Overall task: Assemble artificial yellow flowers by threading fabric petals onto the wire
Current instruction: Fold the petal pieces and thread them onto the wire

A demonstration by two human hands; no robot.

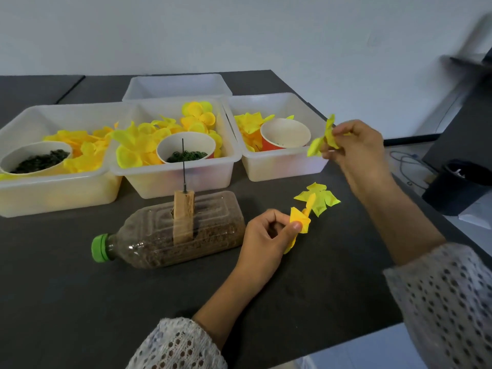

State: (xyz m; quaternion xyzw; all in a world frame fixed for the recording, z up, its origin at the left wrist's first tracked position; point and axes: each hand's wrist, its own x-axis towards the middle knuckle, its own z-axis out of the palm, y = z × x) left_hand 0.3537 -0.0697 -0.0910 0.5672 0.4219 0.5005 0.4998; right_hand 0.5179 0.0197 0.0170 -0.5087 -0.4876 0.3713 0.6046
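Note:
A thin dark wire (183, 163) stands upright in a wooden block (183, 214) set into a sand-filled plastic bottle (170, 235) lying on its side. The wire is bare. My left hand (263, 235) pinches an orange-yellow fabric petal (299, 221) just right of the bottle. My right hand (354, 147) is raised near the right tub and pinches a bright yellow petal piece (323, 139). Another yellow petal piece (320, 199) lies flat on the dark table between my hands.
Three translucent tubs (175, 177) of yellow petals stand behind the bottle, each with a paper cup (186, 150); two cups show small dark rings. An empty tub (175, 86) sits further back. A black bin (458, 187) and cables lie beyond the table's right edge.

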